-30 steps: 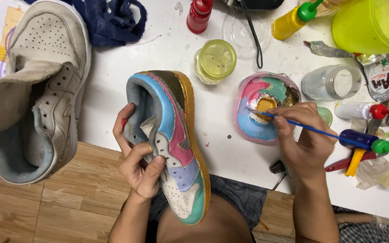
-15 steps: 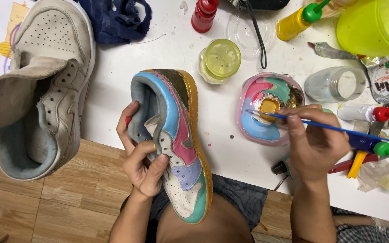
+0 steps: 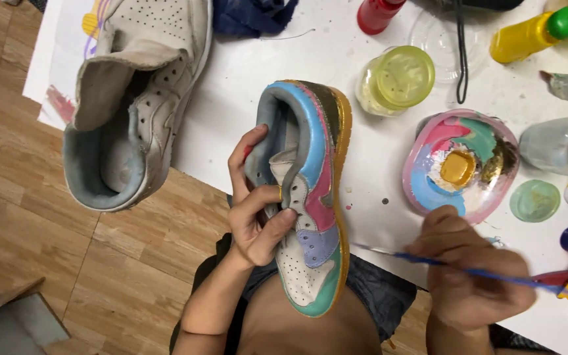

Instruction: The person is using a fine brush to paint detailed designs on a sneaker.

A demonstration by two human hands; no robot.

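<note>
Right now, left hand [image 3: 254, 213] clamped around the open collar of the painted sneaker [image 3: 310, 190], thumb hooked inside the mouth, fingers [image 3: 261, 197] curled over the tongue. Fully closed grip, sole edge facing right. Sneaker sitting half on the white tabletop [image 3: 244, 85], half over the lap: heel up and away, toe pointing back toward the body, so long axis running near to far with a slight lean.

Right hand [image 3: 468, 276] pinched shut on a thin blue paintbrush [image 3: 494, 273]. Handle sticking out to the right, bristle end reaching left toward the shoe. Tip a bit blurred, looks just short of the gold sole edge near the toe half, not touching as far as can be told.

So the key bit: shoe lying directly left of the brush hand, its long gold side turned toward the brush, near enough for a short sideways reach. Paint palette [image 3: 461, 164] just above and beyond the right hand, near it, apart from the shoe.

Also around: plain unpainted white high-top [image 3: 136, 112] to the far left, hanging off the tabletop edge, well apart from both hands. Yellow-lidded jar [image 3: 392, 79] just beyond the heel.
</note>
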